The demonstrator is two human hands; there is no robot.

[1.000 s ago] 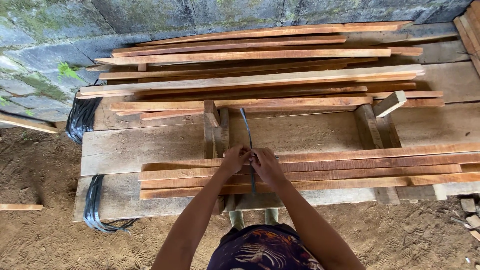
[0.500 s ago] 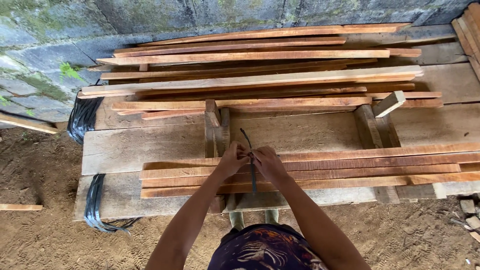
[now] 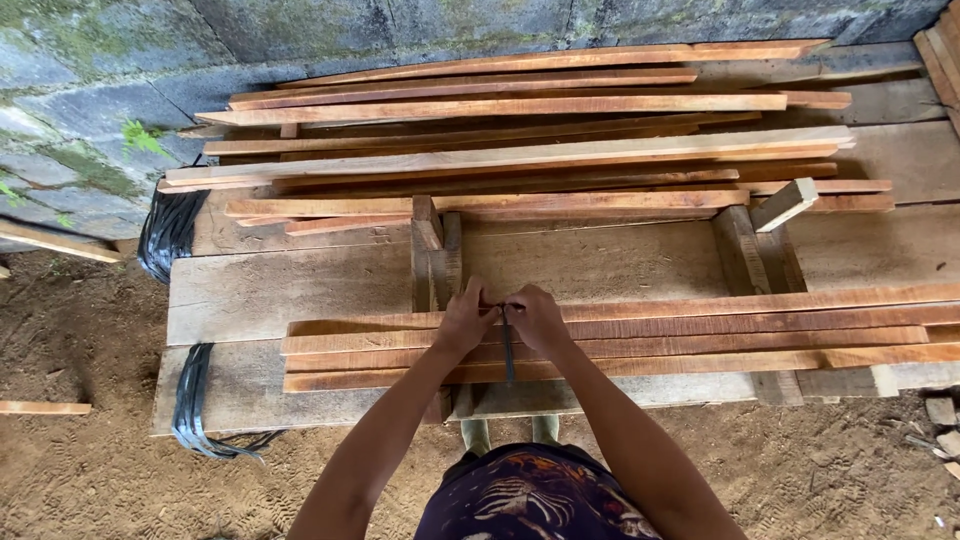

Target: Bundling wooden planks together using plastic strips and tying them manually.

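A bundle of long reddish wooden slats [image 3: 700,335] lies across a plank workbench [image 3: 300,290]. A dark strap [image 3: 508,355] runs over the bundle near its left end. My left hand [image 3: 466,318] and my right hand [image 3: 535,315] meet on top of the bundle, fingers pinched on the strap's ends at the far edge of the slats. Both forearms reach forward from the bottom of the view.
More loose slats [image 3: 520,155] are piled at the back against a mossy block wall [image 3: 150,70]. Short upright wooden blocks [image 3: 432,255] stand behind my hands, with another pair [image 3: 745,245] to the right. Black strap bundles [image 3: 170,230] hang at the bench's left. Dirt floor [image 3: 80,460] lies below.
The free end of the dark strap, which stood up beyond my hands, has been pulled down. My hands have drawn closer together on top of the bundle.
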